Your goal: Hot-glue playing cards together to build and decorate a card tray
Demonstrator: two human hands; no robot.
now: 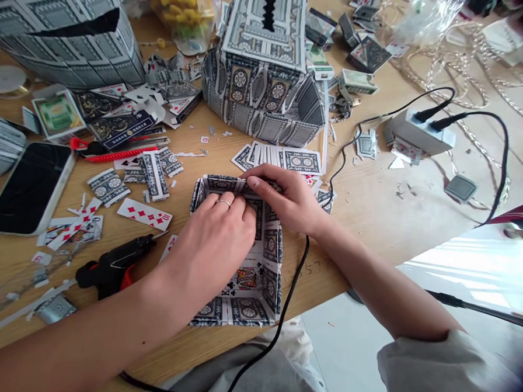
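A shallow open box made of playing cards (252, 284) lies on the wooden table (376, 213) near its front edge. My left hand (211, 239), a ring on one finger, rests inside the box with its fingers curled and pressed against the far wall. My right hand (283, 198) pinches that same far wall from the other side, fingers together. A black and red glue gun (111, 268) lies just left of my left forearm, its black cord (293, 294) running under my right wrist and off the table edge.
A large card-built structure (266, 73) stands behind the box, another (60, 40) at the back left. A fanned row of cards (281, 157), a phone (31, 187), a red cutter (114, 151), loose cards and scraps, a white power adapter (418, 132) and cables surround the spot.
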